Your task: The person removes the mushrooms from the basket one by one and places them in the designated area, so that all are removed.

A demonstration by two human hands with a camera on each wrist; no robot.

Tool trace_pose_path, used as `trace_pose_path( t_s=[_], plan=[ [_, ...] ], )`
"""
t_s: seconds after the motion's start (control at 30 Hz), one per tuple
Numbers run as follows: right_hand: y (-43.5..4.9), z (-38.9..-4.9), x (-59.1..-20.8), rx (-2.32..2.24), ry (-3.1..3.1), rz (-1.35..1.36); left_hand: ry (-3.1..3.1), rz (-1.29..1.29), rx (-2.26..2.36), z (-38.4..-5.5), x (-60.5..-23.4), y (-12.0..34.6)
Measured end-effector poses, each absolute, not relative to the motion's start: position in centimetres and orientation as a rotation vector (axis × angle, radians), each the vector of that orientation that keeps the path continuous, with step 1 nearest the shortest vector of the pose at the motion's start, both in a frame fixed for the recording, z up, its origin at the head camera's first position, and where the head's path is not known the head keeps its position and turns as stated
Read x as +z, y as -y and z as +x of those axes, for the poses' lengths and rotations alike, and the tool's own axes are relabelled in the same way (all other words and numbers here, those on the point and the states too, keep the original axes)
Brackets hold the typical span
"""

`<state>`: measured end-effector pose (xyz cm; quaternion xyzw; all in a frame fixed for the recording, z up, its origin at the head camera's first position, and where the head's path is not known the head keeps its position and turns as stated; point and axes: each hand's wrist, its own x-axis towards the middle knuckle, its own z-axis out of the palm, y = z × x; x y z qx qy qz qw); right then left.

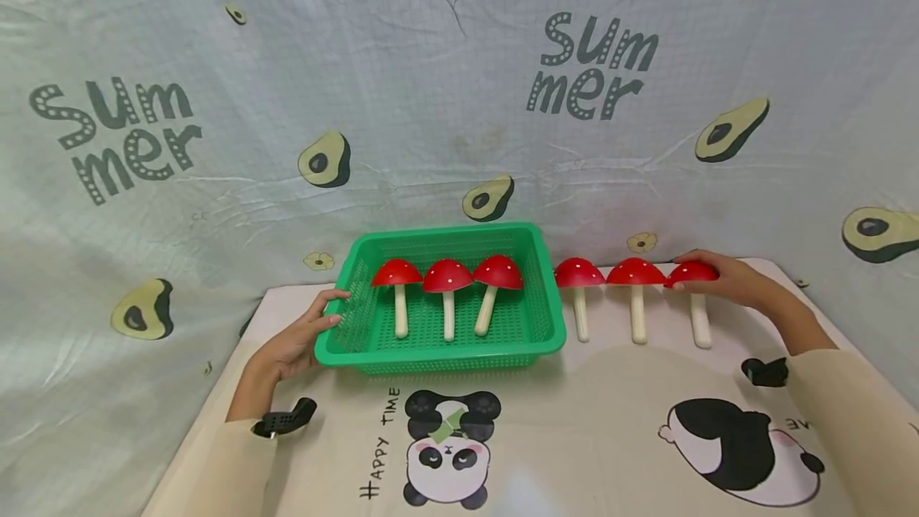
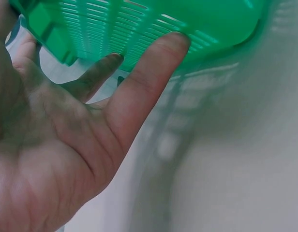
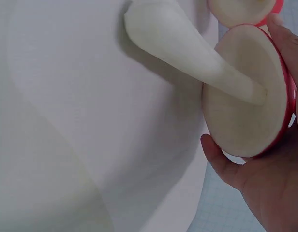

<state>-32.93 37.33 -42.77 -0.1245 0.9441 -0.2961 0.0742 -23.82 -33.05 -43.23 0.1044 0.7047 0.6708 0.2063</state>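
Observation:
My left hand (image 1: 290, 345) is at the left side of a green plastic basket (image 1: 438, 361), its fingertips at the rim. In the left wrist view the thumb (image 2: 151, 72) stretches straight against the slotted wall. Three toy mushrooms with red, white-dotted caps and pale stems lie in the basket, the middle mushroom (image 1: 448, 313) among them. Far right, my right hand (image 1: 747, 282) grips the red cap of another mushroom (image 1: 699, 317). From below, the right wrist view shows fingers and thumb around the cap's edge, with the pale stem (image 3: 192, 53) pointing away from the palm.
Between the basket and my right hand lie two more mushrooms, a nearer one (image 1: 581, 313) beside the basket and another (image 1: 637, 313). The table (image 1: 574, 437) has a cloth with panda prints. A hanging cloth (image 1: 431, 102) with avocado prints closes off the back.

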Motion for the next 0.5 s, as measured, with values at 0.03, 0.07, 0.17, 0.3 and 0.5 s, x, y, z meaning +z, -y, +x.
trace_pose_path(
  t_s=[0.03, 0.07, 0.17, 0.3, 0.5],
  plan=[
    [-37.3, -32.9, -42.8, -0.893, -2.829, -0.372, -1.970, 0.287, 1.865, -23.8, -43.3, 33.1],
    [-37.2, -32.9, -42.8, -0.898, -2.825, -0.370, -1.975, 0.279, 1.865, -23.8, -43.3, 33.1],
    [-37.3, -32.7, -42.9, -0.911, -2.822, -0.348, -1.985, 0.260, 1.863, -23.7, -43.4, 33.1],
    [-37.8, -32.2, -42.9, -0.905, -2.832, -0.295, -1.987, 0.251, 1.855, -23.8, -43.4, 33.0],
    [-38.6, -31.2, -43.1, -0.971, -2.816, -0.259, -1.991, 0.248, 1.845, -23.9, -43.3, 32.8]
  ],
)
